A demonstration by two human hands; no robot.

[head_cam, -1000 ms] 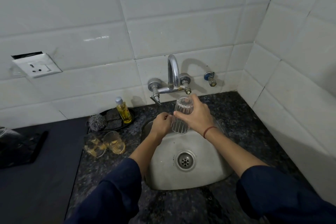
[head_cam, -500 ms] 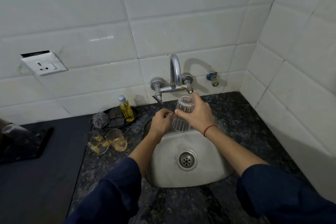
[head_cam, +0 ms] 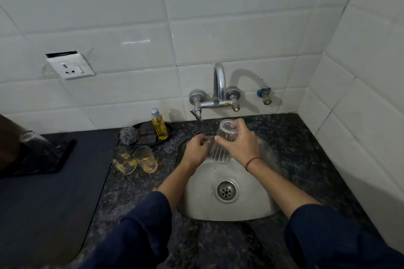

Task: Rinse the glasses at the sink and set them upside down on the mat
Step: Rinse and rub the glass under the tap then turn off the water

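Glass on mat: far left of the frame, standing on the dark mat; too dim to tell which way up.
Two used glasses: left of centre on the counter, yellowish residue inside, not yet rinsed.
Left hand: centre, fingers curled just beside the glass, holding nothing that I can make out.
Held glass: centre, above the back of the sink, tilted with its wider end down, below the tap; no stream shows.
Right hand: fingers and thumb wrapped round the glass's middle.
Step in hand: probably draining. Keep the grip on the ribbed middle, since wet glass slips. Let it drip mouth-down over the basin, then carry it left, clear of the used pair, and lower the rim flat onto the mat.
Change: against half a second ago, hands and glass keep almost the same pose; the view has swung slightly, so the mat shows further in from the left edge.
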